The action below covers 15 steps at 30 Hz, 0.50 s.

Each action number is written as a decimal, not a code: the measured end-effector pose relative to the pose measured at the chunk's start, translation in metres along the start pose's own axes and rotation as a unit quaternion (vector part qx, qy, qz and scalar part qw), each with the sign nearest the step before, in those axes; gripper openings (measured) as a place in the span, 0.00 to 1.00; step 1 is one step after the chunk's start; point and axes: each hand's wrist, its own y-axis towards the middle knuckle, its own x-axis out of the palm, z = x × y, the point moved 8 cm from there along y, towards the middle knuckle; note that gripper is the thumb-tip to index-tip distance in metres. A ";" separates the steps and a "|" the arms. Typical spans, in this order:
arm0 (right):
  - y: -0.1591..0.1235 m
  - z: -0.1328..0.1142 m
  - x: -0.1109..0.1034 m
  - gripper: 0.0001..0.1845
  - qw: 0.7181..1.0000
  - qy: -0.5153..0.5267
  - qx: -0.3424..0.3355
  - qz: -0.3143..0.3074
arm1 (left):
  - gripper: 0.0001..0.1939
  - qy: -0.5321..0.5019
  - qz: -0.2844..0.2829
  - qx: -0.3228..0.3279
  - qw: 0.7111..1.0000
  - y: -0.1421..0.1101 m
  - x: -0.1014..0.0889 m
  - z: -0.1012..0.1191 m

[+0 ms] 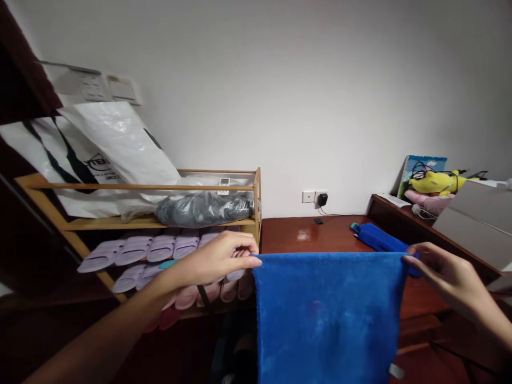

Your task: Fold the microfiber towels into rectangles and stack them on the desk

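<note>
Rectangular blue plush towel [328, 320]: hanging before the glossy red-brown wooden desk [280, 234].
Left hand [220, 258]: pinching one top corner!
Right hand [452, 272]: pinching the other, edge taut.
Plush: looks light, limp, unbreakable; corners seem the best hold.

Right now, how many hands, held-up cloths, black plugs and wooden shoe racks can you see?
Hands: 2, the left hand and right hand
Held-up blue cloth: 1
Black plug: 1
Wooden shoe rack: 1
Total: 5
</note>
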 end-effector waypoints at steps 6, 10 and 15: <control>0.016 0.052 0.097 0.21 0.979 0.127 0.117 -0.110 | 0.15 -0.116 -0.013 -0.030 0.993 0.045 0.041 -0.074; 0.026 0.091 0.167 0.24 0.946 0.263 0.182 -0.054 | 0.15 -0.213 0.099 -0.161 0.959 0.079 0.078 -0.144; 0.024 0.121 0.245 0.23 0.945 0.262 0.195 -0.014 | 0.13 -0.227 0.142 -0.297 0.917 0.097 0.142 -0.198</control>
